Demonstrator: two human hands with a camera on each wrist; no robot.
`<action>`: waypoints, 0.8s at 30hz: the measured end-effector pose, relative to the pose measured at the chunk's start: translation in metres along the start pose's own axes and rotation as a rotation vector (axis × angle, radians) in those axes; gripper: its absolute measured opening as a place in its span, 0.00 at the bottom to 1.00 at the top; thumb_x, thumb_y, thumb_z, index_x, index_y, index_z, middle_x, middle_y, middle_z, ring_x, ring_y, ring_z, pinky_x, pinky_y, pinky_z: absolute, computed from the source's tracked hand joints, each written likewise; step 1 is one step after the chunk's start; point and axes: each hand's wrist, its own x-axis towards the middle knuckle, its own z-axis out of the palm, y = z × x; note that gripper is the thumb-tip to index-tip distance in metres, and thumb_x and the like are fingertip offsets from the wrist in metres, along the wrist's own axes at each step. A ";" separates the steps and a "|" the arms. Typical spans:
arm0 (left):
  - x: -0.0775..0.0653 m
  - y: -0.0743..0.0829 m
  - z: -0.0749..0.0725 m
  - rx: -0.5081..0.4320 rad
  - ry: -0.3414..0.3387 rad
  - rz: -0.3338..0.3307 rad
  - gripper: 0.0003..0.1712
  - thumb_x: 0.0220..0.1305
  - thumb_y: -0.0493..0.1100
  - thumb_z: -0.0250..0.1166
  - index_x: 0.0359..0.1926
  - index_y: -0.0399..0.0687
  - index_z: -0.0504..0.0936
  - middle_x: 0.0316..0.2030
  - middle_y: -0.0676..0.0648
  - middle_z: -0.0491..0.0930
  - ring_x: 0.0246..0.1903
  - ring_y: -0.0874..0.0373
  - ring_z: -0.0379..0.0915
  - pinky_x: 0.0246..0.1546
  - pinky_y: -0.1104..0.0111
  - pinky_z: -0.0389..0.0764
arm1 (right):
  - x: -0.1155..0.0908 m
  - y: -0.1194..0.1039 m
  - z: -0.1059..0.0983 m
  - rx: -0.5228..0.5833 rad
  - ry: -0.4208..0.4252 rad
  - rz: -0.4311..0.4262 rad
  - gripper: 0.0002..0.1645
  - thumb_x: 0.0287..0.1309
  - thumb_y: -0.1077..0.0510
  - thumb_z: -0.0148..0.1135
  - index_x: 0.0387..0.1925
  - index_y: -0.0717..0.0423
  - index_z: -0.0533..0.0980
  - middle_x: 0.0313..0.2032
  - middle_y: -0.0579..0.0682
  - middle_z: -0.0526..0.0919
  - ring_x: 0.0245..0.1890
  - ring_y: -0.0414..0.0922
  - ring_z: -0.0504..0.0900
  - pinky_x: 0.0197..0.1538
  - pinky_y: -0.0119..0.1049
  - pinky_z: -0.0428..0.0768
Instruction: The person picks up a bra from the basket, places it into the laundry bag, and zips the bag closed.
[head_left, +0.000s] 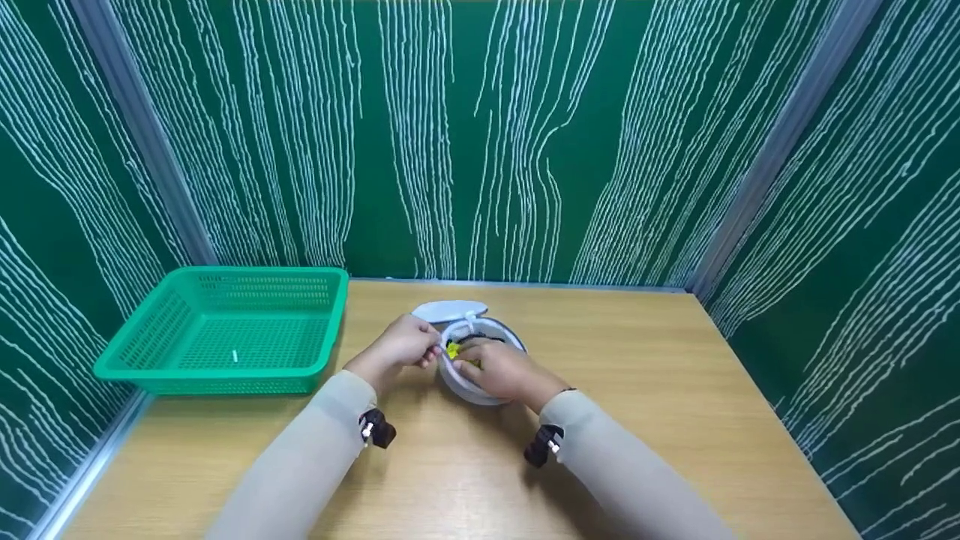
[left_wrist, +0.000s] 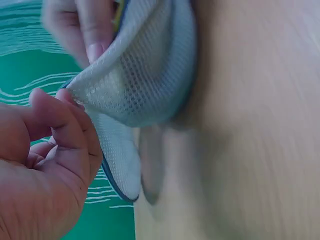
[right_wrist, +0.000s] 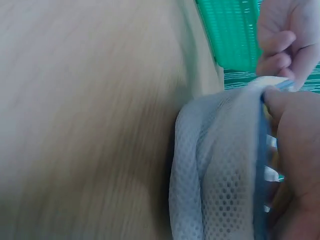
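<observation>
No readable text, no legible labels, brands or numbers, no signs in any view

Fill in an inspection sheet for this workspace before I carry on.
Surface: wood-grain table, bag standing on it.
Job's things: white mesh bag, dark-edged, lid folded back; a yellow thing and something dark show inside, too covered to identify.
Clutter: green basket at the left.
Grippers: left hand pinches the bag's rim; right hand reaches into the bag, its grip hidden.
Cables: nothing seen.
Surroundings: green walls with white wavy lines, grey corner posts.
</observation>
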 end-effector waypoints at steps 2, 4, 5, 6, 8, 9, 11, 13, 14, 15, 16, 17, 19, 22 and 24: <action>-0.003 0.006 -0.002 -0.056 -0.009 -0.001 0.12 0.84 0.34 0.57 0.49 0.29 0.86 0.28 0.50 0.81 0.23 0.66 0.73 0.24 0.78 0.78 | 0.001 0.002 -0.001 0.014 -0.024 -0.009 0.27 0.90 0.45 0.52 0.64 0.60 0.88 0.66 0.59 0.90 0.71 0.61 0.86 0.79 0.59 0.79; -0.006 0.012 -0.004 -0.089 -0.016 0.003 0.11 0.84 0.34 0.58 0.50 0.30 0.85 0.27 0.51 0.81 0.23 0.67 0.72 0.24 0.79 0.78 | 0.002 0.003 -0.003 0.027 -0.054 -0.016 0.26 0.90 0.49 0.50 0.64 0.62 0.86 0.64 0.60 0.91 0.69 0.61 0.87 0.77 0.59 0.81; -0.007 0.015 -0.005 -0.101 -0.016 0.007 0.11 0.84 0.34 0.58 0.50 0.30 0.85 0.27 0.51 0.81 0.23 0.67 0.73 0.24 0.79 0.78 | 0.003 0.004 -0.005 0.033 -0.072 -0.016 0.25 0.89 0.51 0.51 0.65 0.62 0.86 0.63 0.60 0.91 0.67 0.60 0.88 0.75 0.59 0.82; -0.008 0.017 -0.007 -0.113 -0.015 0.008 0.10 0.84 0.34 0.58 0.50 0.31 0.85 0.27 0.51 0.81 0.24 0.67 0.73 0.25 0.79 0.78 | 0.003 0.003 -0.007 0.041 -0.092 0.000 0.24 0.88 0.53 0.52 0.66 0.61 0.86 0.62 0.58 0.91 0.65 0.58 0.89 0.74 0.58 0.83; -0.011 0.019 -0.010 -0.144 -0.004 0.007 0.10 0.85 0.34 0.58 0.51 0.32 0.84 0.28 0.50 0.81 0.24 0.66 0.73 0.25 0.79 0.79 | 0.005 0.002 -0.011 0.040 -0.136 0.037 0.23 0.84 0.60 0.55 0.69 0.58 0.85 0.55 0.56 0.92 0.54 0.53 0.90 0.67 0.53 0.86; -0.012 0.019 -0.011 -0.153 0.008 0.007 0.10 0.85 0.34 0.57 0.51 0.32 0.84 0.29 0.50 0.82 0.25 0.66 0.74 0.25 0.79 0.79 | 0.006 0.000 -0.013 0.033 -0.157 0.058 0.24 0.82 0.62 0.55 0.71 0.56 0.85 0.51 0.55 0.91 0.50 0.51 0.88 0.62 0.49 0.86; -0.014 0.020 -0.011 -0.138 0.044 0.012 0.11 0.86 0.34 0.57 0.52 0.31 0.85 0.31 0.48 0.83 0.26 0.64 0.75 0.26 0.78 0.80 | 0.007 -0.002 -0.014 0.027 -0.185 0.120 0.27 0.79 0.66 0.57 0.73 0.52 0.84 0.46 0.53 0.88 0.42 0.47 0.82 0.52 0.43 0.84; -0.014 0.018 -0.008 -0.039 0.105 0.052 0.10 0.85 0.35 0.59 0.52 0.33 0.85 0.33 0.46 0.83 0.27 0.62 0.77 0.26 0.76 0.81 | 0.008 -0.004 -0.013 0.018 -0.191 0.159 0.29 0.79 0.67 0.59 0.74 0.49 0.83 0.48 0.53 0.88 0.38 0.47 0.81 0.45 0.41 0.80; -0.013 0.017 -0.006 0.053 0.141 0.090 0.09 0.84 0.36 0.61 0.52 0.35 0.86 0.36 0.45 0.84 0.30 0.60 0.79 0.30 0.73 0.83 | 0.007 -0.005 -0.012 0.018 -0.193 0.173 0.28 0.80 0.64 0.61 0.75 0.48 0.83 0.52 0.52 0.90 0.39 0.46 0.81 0.45 0.39 0.81; -0.014 0.016 -0.002 0.158 0.173 0.126 0.08 0.83 0.37 0.63 0.53 0.37 0.86 0.39 0.44 0.85 0.34 0.58 0.80 0.34 0.71 0.86 | 0.007 -0.005 -0.012 0.018 -0.196 0.179 0.26 0.81 0.62 0.63 0.75 0.47 0.83 0.56 0.52 0.91 0.40 0.45 0.82 0.45 0.39 0.82; -0.015 0.015 0.002 0.265 0.191 0.166 0.07 0.83 0.38 0.66 0.54 0.40 0.86 0.42 0.44 0.85 0.37 0.56 0.81 0.39 0.67 0.88 | 0.006 -0.005 -0.012 0.021 -0.200 0.176 0.25 0.82 0.59 0.64 0.74 0.46 0.84 0.59 0.52 0.91 0.40 0.45 0.83 0.44 0.39 0.83; -0.017 0.014 0.005 0.380 0.190 0.212 0.07 0.81 0.40 0.69 0.53 0.43 0.87 0.45 0.45 0.85 0.41 0.54 0.81 0.43 0.64 0.89 | 0.005 -0.005 -0.012 0.028 -0.205 0.171 0.23 0.82 0.56 0.65 0.72 0.47 0.85 0.62 0.53 0.91 0.41 0.45 0.85 0.44 0.40 0.85; -0.022 0.013 0.011 0.596 0.132 0.327 0.09 0.78 0.44 0.74 0.52 0.48 0.90 0.48 0.47 0.88 0.45 0.53 0.82 0.52 0.57 0.90 | 0.005 -0.003 -0.015 0.036 -0.223 0.147 0.18 0.83 0.50 0.67 0.66 0.49 0.87 0.54 0.53 0.92 0.39 0.44 0.85 0.44 0.41 0.86; -0.029 0.014 0.016 0.811 -0.052 0.482 0.12 0.72 0.51 0.81 0.50 0.52 0.95 0.46 0.53 0.93 0.45 0.56 0.85 0.56 0.55 0.89 | 0.003 0.000 -0.020 0.068 -0.255 0.144 0.10 0.83 0.50 0.66 0.55 0.48 0.87 0.39 0.49 0.87 0.33 0.43 0.83 0.39 0.40 0.83; -0.032 0.015 0.019 0.932 -0.127 0.561 0.14 0.68 0.54 0.84 0.48 0.54 0.98 0.44 0.55 0.95 0.43 0.58 0.84 0.56 0.57 0.89 | 0.003 0.003 -0.022 0.078 -0.262 0.127 0.06 0.83 0.51 0.66 0.51 0.46 0.86 0.34 0.46 0.83 0.32 0.42 0.82 0.38 0.38 0.81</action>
